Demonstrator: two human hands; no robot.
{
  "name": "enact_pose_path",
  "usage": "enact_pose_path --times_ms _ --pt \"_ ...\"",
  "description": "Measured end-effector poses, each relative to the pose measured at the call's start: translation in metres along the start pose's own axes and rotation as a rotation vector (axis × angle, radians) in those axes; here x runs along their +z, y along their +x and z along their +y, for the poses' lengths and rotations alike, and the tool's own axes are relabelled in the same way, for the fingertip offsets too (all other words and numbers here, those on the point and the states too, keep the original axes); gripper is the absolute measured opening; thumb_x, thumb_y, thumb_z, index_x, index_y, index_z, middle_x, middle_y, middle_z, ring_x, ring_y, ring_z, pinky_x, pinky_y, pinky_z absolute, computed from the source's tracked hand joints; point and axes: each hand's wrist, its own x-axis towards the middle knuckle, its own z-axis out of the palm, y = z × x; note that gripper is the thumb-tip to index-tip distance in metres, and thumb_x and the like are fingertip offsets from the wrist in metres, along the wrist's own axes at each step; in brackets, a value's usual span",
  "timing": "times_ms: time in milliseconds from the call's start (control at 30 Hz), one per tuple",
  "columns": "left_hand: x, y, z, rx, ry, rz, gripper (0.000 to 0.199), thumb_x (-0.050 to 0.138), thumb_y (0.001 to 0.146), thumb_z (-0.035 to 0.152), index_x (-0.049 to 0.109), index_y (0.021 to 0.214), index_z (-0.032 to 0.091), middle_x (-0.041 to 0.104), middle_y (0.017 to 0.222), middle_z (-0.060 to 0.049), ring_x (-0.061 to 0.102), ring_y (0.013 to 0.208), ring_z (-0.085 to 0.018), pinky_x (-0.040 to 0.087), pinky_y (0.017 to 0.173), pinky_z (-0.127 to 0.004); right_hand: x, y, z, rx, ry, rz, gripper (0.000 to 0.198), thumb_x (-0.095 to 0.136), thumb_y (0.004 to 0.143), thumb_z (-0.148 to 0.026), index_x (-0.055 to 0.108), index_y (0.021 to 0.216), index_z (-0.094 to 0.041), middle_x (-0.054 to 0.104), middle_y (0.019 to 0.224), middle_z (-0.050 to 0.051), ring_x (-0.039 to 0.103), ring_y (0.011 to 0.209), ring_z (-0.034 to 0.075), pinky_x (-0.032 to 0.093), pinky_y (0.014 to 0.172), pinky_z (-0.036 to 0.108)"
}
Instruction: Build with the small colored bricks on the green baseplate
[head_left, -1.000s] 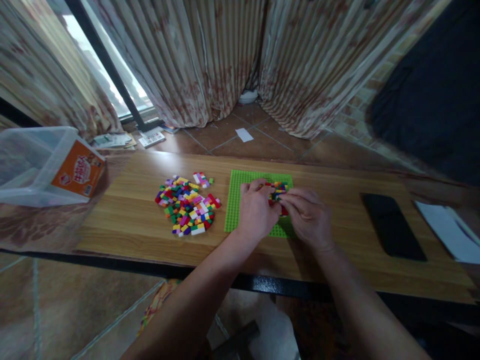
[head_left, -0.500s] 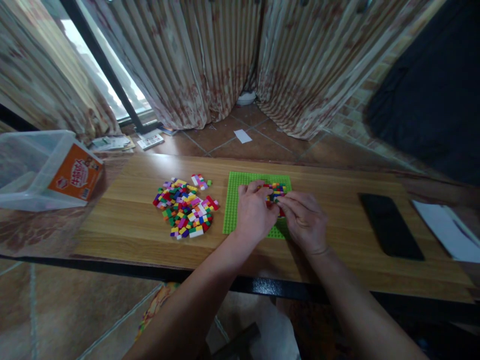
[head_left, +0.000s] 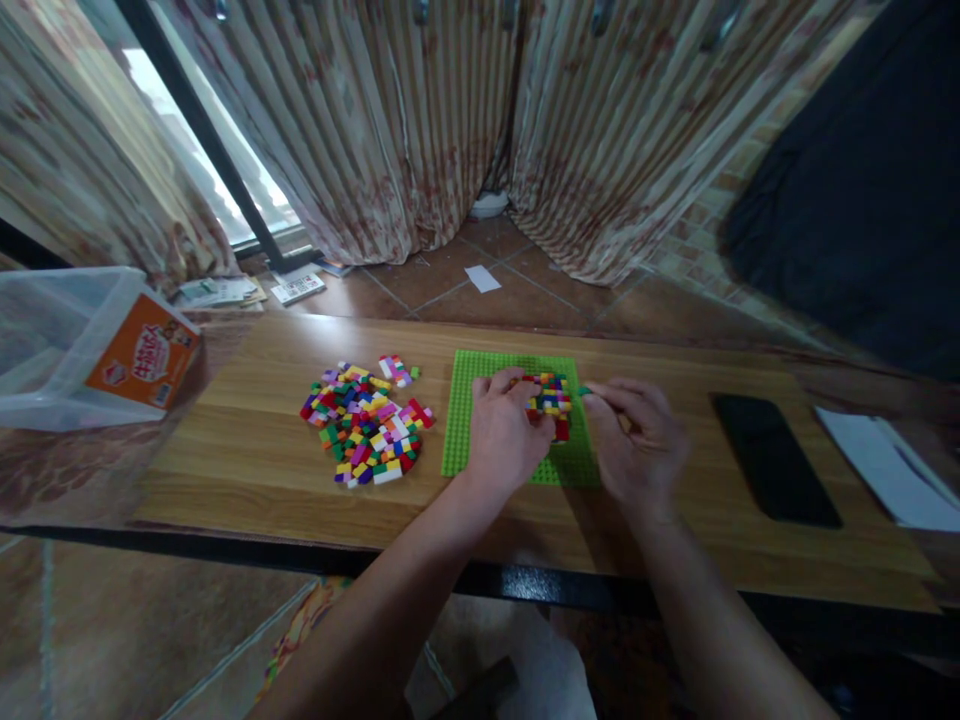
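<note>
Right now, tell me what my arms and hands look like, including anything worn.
The left hand and right hand are ungloved, with no ring that I can make out. Both forearms are bare: no sleeve or watch shows.

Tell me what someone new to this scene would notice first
Probably the bright brick pile on the left of the table, then the green baseplate to its right. There, the left hand partly covers a colorful cluster, while the right hand pinches a small green piece near the baseplate's right edge.
</note>
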Motion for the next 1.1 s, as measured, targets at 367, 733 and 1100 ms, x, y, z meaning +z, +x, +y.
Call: enact_pose_path --times_ms 367,733,1100 --pt "-0.007 0.001 -0.005 0.07 -0.005 -0.059 0.026 0.07 0.082 0.026 0.071 0.107 0.02 0.068 0.124 -0.008 0.057 0.12 -0.025 0.043 0.105 -0.045 -0.015 -0.007 0.013 0.094 0.01 -0.329 0.017 0.062 0.091 -0.033 0.077 0.09 -0.025 0.073 0.085 0.004 0.068 0.078 0.02 0.056 0.072 0.035" --pt "-0.011 0.005 -0.016 0.111 -0.052 -0.065 0.022 0.068 0.082 0.02 0.07 0.104 0.018 0.07 0.122 -0.01 0.059 0.121 -0.024 0.043 0.106 -0.046 -0.006 -0.003 0.009 0.146 0.026 -0.394 0.016 0.061 0.091 -0.027 0.077 0.091 -0.024 0.073 0.084 0.003 0.069 0.079 0.019 0.053 0.075 0.033" --pt "-0.01 0.005 -0.018 0.123 -0.067 -0.054 0.021 0.067 0.083 0.018 0.07 0.104 0.018 0.07 0.121 -0.01 0.06 0.12 -0.025 0.045 0.105 -0.047 -0.002 -0.004 0.008 0.178 0.006 -0.374 0.013 0.063 0.087 -0.024 0.076 0.088 -0.024 0.077 0.087 0.003 0.071 0.081 0.02 0.054 0.077 0.034"
